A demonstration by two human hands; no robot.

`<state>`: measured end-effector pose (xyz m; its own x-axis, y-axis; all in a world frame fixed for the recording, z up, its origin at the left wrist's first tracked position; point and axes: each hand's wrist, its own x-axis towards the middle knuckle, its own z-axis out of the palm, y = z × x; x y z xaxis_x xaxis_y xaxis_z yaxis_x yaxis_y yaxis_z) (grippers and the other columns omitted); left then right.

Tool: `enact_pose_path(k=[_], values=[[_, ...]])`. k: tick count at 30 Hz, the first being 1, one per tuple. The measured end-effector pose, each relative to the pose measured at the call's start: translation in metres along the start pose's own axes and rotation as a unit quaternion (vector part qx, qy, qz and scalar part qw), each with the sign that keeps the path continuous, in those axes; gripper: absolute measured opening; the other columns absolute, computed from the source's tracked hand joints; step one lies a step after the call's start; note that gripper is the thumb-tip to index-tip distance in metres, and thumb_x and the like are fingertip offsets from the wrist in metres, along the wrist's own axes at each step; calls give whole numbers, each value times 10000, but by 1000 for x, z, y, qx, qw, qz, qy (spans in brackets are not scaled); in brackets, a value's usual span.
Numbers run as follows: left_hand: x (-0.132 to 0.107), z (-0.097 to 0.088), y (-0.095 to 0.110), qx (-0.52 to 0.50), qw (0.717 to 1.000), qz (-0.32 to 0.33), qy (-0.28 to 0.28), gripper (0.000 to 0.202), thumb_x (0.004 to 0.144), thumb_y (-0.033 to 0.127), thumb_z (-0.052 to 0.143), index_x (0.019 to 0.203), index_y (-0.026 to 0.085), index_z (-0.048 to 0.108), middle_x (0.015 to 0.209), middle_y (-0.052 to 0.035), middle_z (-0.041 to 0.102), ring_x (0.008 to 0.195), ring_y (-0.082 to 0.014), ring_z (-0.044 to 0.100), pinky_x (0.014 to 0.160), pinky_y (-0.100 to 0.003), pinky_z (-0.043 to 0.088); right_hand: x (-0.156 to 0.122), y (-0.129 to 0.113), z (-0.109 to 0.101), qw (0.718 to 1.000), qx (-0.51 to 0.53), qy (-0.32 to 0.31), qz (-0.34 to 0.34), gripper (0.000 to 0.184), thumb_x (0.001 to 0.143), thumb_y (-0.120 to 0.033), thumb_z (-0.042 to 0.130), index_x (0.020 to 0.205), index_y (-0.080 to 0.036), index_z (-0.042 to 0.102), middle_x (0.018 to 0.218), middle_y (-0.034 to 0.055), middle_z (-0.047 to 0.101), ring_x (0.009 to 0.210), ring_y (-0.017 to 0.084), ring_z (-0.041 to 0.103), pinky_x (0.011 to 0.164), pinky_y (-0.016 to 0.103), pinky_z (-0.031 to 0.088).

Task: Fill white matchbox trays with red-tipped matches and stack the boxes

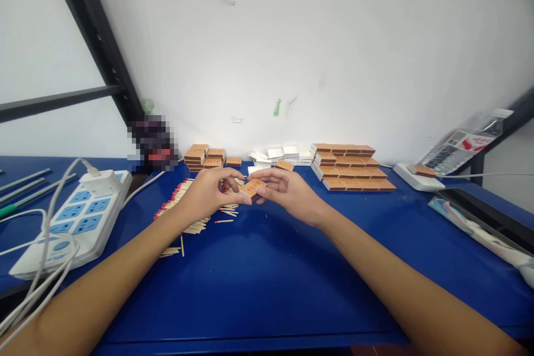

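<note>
Both my hands meet above the blue table (267,267) around one small orange matchbox (253,187). My left hand (211,193) pinches its left end with thumb and fingers. My right hand (287,189) grips its right side, fingers curled round it. Under and left of my left hand lies a heap of loose red-tipped matches (183,203). A single match (223,221) lies apart just in front of the heap.
Orange matchboxes are stacked at the back left (204,157) and in a larger pile at the back right (352,167); white inner trays (277,154) lie between them. A white power strip (79,217) with cables sits left. A phone (486,217) and a water bottle (467,142) are at the right.
</note>
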<state>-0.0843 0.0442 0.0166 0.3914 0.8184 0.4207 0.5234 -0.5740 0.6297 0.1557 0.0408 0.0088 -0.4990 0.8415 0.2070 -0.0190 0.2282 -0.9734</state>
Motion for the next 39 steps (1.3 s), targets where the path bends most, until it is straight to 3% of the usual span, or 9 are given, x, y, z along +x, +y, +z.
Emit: enact_pose_path(k=[3, 6, 8, 12, 15, 23, 27, 30, 39], values=[[0, -2, 1, 31, 999, 3, 14, 459, 808, 540, 866, 1099, 202, 757, 816, -13, 770, 742, -163, 676, 711, -287, 495, 6, -8, -25, 996, -21, 83, -26, 454, 830, -459, 848, 1187, -207, 723, 1159, 111, 782, 980, 241, 755, 847, 414, 646], [0, -2, 0, 56, 998, 19, 22, 396, 857, 544, 822, 1073, 217, 761, 815, -5, 765, 746, -160, 679, 706, -286, 496, 6, -15, -76, 967, -90, 229, -63, 502, 789, -495, 866, 1179, -205, 742, 1149, 114, 789, 1009, 261, 739, 841, 413, 634], [-1, -1, -2, 67, 997, 27, 25, 369, 870, 544, 809, 1047, 223, 768, 803, -1, 762, 739, -159, 681, 687, -284, 491, 0, -15, -120, 927, -138, 340, -78, 486, 801, -491, 842, 1181, -204, 743, 1183, 123, 778, 1038, 281, 731, 846, 429, 626], [-2, 1, -2, 62, 997, 35, 28, 328, 883, 516, 801, 1026, 222, 773, 786, -2, 763, 714, -153, 681, 658, -276, 498, -21, 2, -198, 802, -275, 529, -29, 358, 816, -369, 789, 1129, -198, 760, 1182, 131, 770, 1013, 286, 726, 906, 479, 607], [-2, 1, -2, 61, 997, 36, 25, 306, 889, 498, 797, 1022, 222, 775, 778, 0, 761, 710, -150, 679, 655, -272, 506, -31, 17, -227, 789, -280, 547, 6, 280, 797, -276, 752, 1056, -168, 757, 1122, 143, 780, 972, 284, 733, 897, 478, 609], [-2, 0, -4, 61, 997, 31, 23, 286, 901, 484, 779, 1015, 222, 778, 787, -2, 757, 721, -151, 691, 664, -276, 522, -31, 34, -232, 815, -278, 508, 27, 281, 790, -292, 760, 1022, -133, 765, 1023, 163, 789, 953, 284, 745, 875, 430, 616], [-2, -1, -3, 64, 997, 30, 18, 301, 902, 502, 773, 1020, 226, 785, 793, -1, 756, 716, -147, 685, 658, -276, 519, -34, 39, -240, 824, -295, 482, 52, 287, 776, -298, 773, 1015, -139, 772, 1019, 153, 799, 992, 316, 754, 921, 489, 617], [-2, -1, -2, 63, 997, 29, 14, 295, 907, 496, 768, 1018, 224, 790, 807, -9, 759, 723, -151, 691, 665, -279, 525, -38, 35, -243, 823, -329, 458, 70, 288, 777, -290, 790, 1028, -149, 775, 1047, 153, 803, 1048, 336, 753, 975, 531, 600], [-2, -2, -1, 61, 998, 33, 7, 266, 921, 478, 752, 986, 224, 793, 814, -14, 759, 716, -152, 686, 655, -282, 518, -46, 15, -231, 858, -265, 431, 92, 345, 759, -256, 867, 1075, -164, 762, 1124, 166, 805, 1038, 311, 778, 924, 440, 644]])
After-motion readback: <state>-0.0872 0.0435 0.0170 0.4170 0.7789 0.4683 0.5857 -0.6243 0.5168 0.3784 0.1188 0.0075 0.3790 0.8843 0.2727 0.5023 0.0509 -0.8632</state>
